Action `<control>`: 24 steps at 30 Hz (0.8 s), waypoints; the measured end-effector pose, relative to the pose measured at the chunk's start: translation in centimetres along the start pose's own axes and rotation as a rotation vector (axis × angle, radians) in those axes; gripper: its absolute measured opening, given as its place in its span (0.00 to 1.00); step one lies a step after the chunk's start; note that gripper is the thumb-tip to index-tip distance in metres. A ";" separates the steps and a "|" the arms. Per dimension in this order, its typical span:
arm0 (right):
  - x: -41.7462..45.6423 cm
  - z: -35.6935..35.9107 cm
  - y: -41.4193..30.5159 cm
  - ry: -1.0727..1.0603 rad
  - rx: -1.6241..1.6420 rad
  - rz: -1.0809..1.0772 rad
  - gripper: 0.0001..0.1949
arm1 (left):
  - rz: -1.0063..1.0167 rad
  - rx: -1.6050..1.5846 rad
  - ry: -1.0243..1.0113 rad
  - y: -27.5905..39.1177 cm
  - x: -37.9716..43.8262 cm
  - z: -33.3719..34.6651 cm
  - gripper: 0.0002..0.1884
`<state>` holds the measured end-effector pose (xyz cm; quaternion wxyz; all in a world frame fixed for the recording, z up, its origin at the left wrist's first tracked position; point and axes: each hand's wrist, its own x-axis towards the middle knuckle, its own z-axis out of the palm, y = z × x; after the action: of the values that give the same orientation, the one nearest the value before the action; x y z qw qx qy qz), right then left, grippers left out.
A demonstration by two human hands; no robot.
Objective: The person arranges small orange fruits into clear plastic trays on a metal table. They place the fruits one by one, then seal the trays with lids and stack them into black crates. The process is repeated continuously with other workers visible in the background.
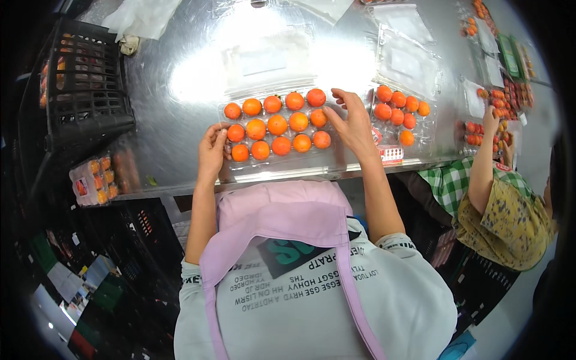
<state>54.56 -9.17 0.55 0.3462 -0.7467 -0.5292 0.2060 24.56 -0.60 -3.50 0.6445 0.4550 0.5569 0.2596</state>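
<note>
In front of me lies a clear plastic clamshell tray (270,163) holding three rows of orange-red tomatoes (277,124). Its transparent lid (265,58) is folded back, away from me. My left hand (212,146) grips the tray's left edge, with the thumb near the end tomatoes. At the right end, my right hand (353,121) has its fingers spread and holds nothing. Its thumb meets the end tomato of the middle row, though firm contact is hard to tell. Farther right sits a second open clamshell (425,130), partly filled with tomatoes.
A black plastic crate (87,85) stands at the left, near a closed tomato pack (93,182). Printed labels (390,155) lie by the table's front edge. Another person (504,216) works with tomato trays at the right. Plastic sheets (141,18) lie on the metal table (157,157).
</note>
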 end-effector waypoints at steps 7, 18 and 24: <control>2.9 -0.1 -0.2 -0.149 -0.094 -0.112 0.18 | -0.007 -0.004 0.019 0.0 0.1 -0.1 0.10; 4.2 -0.6 0.6 -0.256 -0.045 0.002 0.16 | 0.025 0.138 0.116 1.9 0.3 -0.4 0.11; 2.7 -1.9 1.0 -0.320 0.761 0.547 0.18 | 0.361 0.242 0.172 5.4 -1.1 2.8 0.12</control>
<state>57.50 -7.41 1.27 0.4419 -0.6378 -0.2477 0.5801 27.89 0.13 1.69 0.4783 0.5974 0.5466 0.3399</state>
